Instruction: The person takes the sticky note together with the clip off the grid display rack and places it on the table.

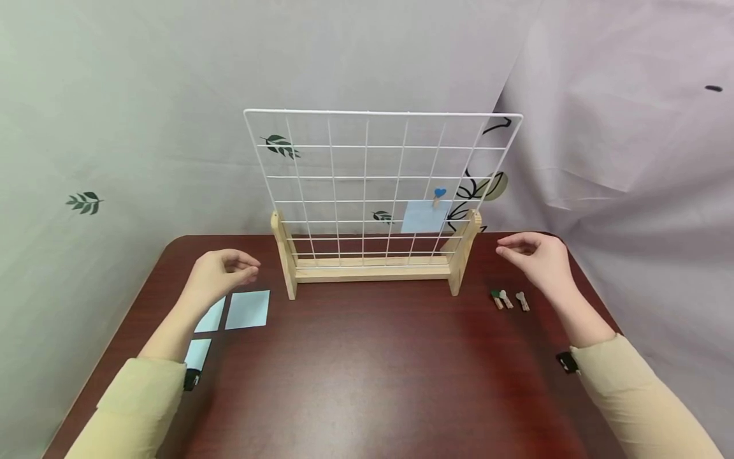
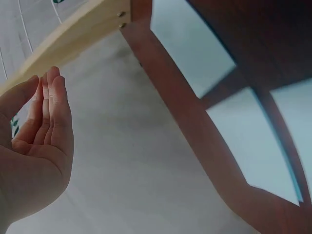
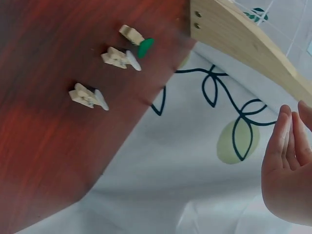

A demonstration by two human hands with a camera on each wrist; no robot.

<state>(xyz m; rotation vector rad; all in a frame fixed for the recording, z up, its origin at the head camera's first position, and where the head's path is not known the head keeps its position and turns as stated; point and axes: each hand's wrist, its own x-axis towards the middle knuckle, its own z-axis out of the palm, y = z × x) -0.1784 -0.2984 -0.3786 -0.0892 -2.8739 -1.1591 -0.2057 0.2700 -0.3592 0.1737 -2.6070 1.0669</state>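
Observation:
My left hand [image 1: 220,274] hovers above the left side of the table, thumb near the fingertips and nothing between them. Below it lie light blue paper squares, one sheet [image 1: 248,310] in plain sight and others partly hidden by my forearm. On the right, my right hand [image 1: 536,255] is raised over the table, its fingers loosely bent and holding nothing. Three small wooden clothespins lie beneath it: one with a green top [image 3: 145,47] and two with pale tops, including a white-topped clothespin [image 3: 89,96] set apart.
A white wire grid [image 1: 367,177] stands in a wooden base [image 1: 373,274] at the back of the table [image 1: 367,370]. On its right side hangs a blue paper square [image 1: 423,218], held by a clothespin with a blue heart [image 1: 439,192]. A pale patterned cloth [image 1: 143,115] hangs behind.

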